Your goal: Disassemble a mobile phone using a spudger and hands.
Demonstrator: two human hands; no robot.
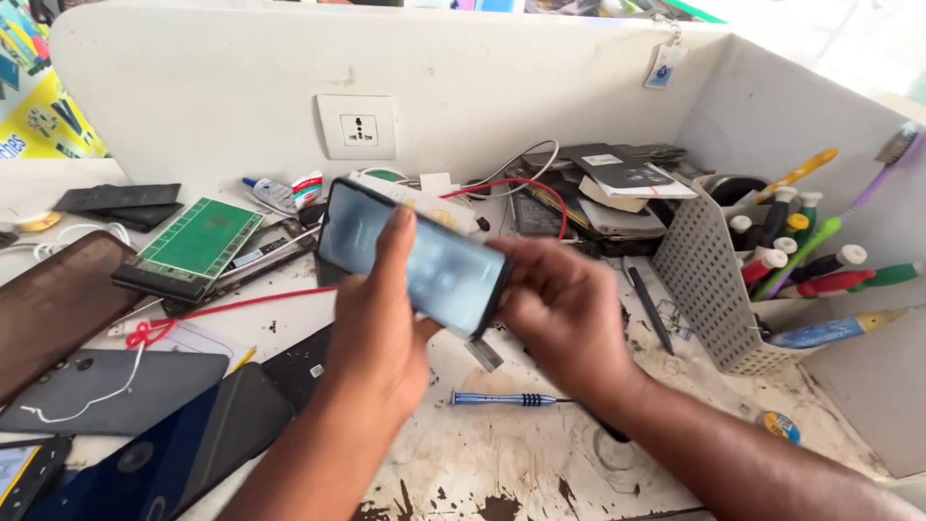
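left hand [378, 333]: bare, no ring | right hand [564, 314]: bare | forearms: sleeveless

Both hands are holding a dark smartphone [415, 256] tilted above the stained white workbench [521, 463], the left hand [381, 333] gripping its near edge with the thumb lying across the glass and the right hand [564, 314] clasping its right end. Just below the phone, a blue-handled screwdriver [502, 398] is lying flat on the bench, and a red cable [231, 309] is trailing off to the phone's left. Right of the phone, a perforated grey basket [709, 285] is holding coloured tools, while behind the phone a wall socket [357, 126] is sitting in the white partition.
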